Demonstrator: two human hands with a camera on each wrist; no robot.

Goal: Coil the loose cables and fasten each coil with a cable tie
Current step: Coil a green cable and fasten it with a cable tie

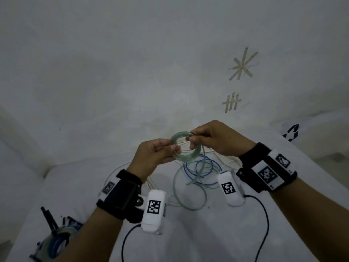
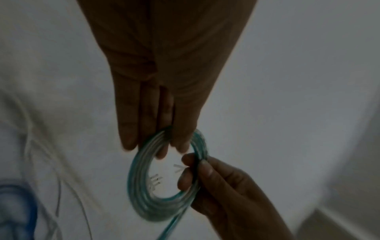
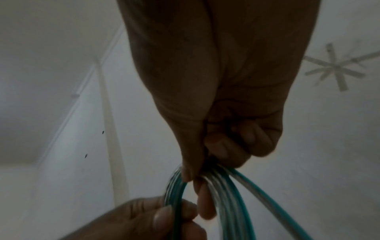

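A pale green cable coil (image 1: 180, 133) of several turns hangs in the air between both hands over the white table (image 1: 207, 233). My left hand (image 1: 174, 151) pinches its left side between thumb and fingers. My right hand (image 1: 191, 141) pinches the top right of the ring, fingers curled round the strands. In the left wrist view the coil (image 2: 139, 186) hangs below the left hand (image 2: 162, 146), with the right hand (image 2: 191, 170) gripping its far side. From the coil, the loose green tail (image 1: 188, 186) drops to the table in wide loops. No cable tie shows on this coil.
A loose blue cable (image 1: 200, 167) and white cables (image 1: 113, 173) lie tangled under the hands. A bundle of coils with black ties (image 1: 56, 239) sits at the table's near left corner. Tape marks (image 1: 242, 65) are on the wall behind.
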